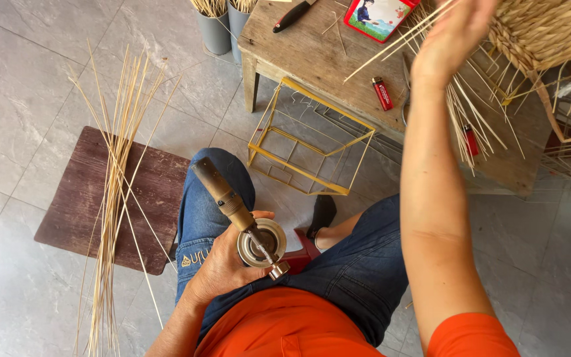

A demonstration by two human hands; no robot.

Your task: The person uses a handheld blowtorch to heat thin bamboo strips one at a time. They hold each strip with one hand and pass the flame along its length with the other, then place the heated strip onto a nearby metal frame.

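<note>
- On my lap, the left hand (223, 264) is closed around a gas torch canister (261, 243), fingers wrapped under it and thumb on top; its brass nozzle (216, 185) points away from me toward the floor. I see no flame.
- Up at the far right, my right hand (454, 33) is raised against the half-woven basket (550, 30), fingers stretched nearly flat. It touches the loose reed ends (477, 112) that fan out below the basket; whether it grips any of them I cannot tell.
- As I judge it, the work stands midway: the basket's upper body is woven tight, but many reed ends hang unwoven or untrimmed, and the torch is held ready, not applied.
- Beside the basket on the wooden table (312, 59) lie a red lighter (382, 93), a second red lighter (471, 140) among the reeds, a black-handled tool (292, 16) and a red-rimmed picture tin (378, 16).
- Leaning against the table's near edge is a yellow wire frame (305, 142), still bare.
- To the left, a bundle of long raw reeds (115, 192) lies across a dark wooden stool (94, 198).
- At the far edge stand two grey pots (225, 30) holding more reeds.
- Underneath is a floor of grey stone tiles (14, 99); no walls show.
</note>
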